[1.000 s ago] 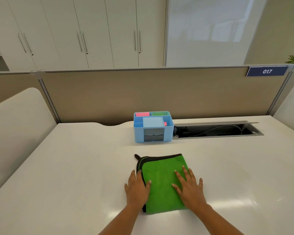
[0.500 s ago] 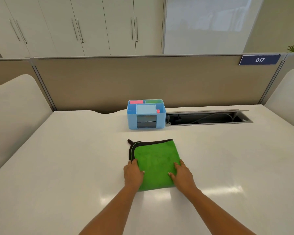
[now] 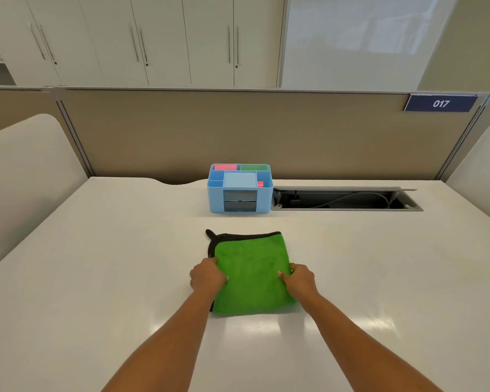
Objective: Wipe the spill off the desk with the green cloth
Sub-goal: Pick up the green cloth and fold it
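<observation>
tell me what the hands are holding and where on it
Both hands grip the folded green cloth lying on the desk: left hand at its left edge, right hand at its right edge.

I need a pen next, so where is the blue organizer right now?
In the head view, the blue organizer stands at the back middle of the desk, beyond the green cloth, just left of the open cable tray.

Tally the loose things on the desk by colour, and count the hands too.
Green: 1, the green cloth
Blue: 1, the desk organiser
Hands: 2, left hand and right hand, both gripping the cloth's side edges
Total: 4
</observation>
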Demonstrator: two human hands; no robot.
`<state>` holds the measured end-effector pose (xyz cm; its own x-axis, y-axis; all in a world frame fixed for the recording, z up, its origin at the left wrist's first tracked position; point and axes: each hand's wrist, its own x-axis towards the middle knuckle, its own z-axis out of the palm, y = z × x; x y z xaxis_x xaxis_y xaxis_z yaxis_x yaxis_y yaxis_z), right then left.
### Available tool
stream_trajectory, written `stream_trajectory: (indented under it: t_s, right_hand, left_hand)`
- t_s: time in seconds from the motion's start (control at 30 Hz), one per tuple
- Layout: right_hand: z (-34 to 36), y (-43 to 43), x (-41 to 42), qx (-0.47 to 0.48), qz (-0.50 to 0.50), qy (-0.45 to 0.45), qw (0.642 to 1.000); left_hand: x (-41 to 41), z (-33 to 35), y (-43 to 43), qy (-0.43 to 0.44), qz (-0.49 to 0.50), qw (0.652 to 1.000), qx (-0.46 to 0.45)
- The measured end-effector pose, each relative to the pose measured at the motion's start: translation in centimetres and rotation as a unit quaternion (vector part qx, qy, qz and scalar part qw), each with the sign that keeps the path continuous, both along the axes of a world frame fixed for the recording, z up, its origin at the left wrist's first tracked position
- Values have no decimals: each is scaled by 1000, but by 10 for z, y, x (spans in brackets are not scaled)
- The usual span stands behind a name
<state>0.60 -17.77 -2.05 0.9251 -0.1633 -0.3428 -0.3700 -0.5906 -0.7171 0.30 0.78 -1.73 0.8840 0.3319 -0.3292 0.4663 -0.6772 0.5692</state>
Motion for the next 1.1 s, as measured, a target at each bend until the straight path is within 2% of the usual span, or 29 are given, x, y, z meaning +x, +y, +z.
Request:
stream_trajectory:
  t_s: [0.1, 0.33, 0.47, 0.6, 0.73, 0.93, 1.1]
  right_hand:
    - [0, 2, -1, 15, -19, 2, 1000]
    - [6, 14, -4, -1, -54, -10, 998]
    - [14, 17, -12, 2, -68, -14, 998]
    - [27, 16, -20, 7, -82, -30, 996]
    - [43, 10, -27, 18, -95, -54, 994]
    - [67, -19, -28, 39, -124, -88, 988]
    - [87, -76, -19, 35, -156, -126, 979]
  left_hand:
    - [0, 1, 0, 7, 15, 1000, 6]
    - [6, 6, 2, 9, 4, 999, -52]
    - [7, 7, 7, 16, 39, 990, -133]
    - [14, 14, 14, 66, 76, 965, -241]
    - [9, 39, 9, 104, 39, 949, -294]
    - [14, 65, -18, 56, 18, 937, -343]
    - [33, 78, -74, 8, 15, 926, -377]
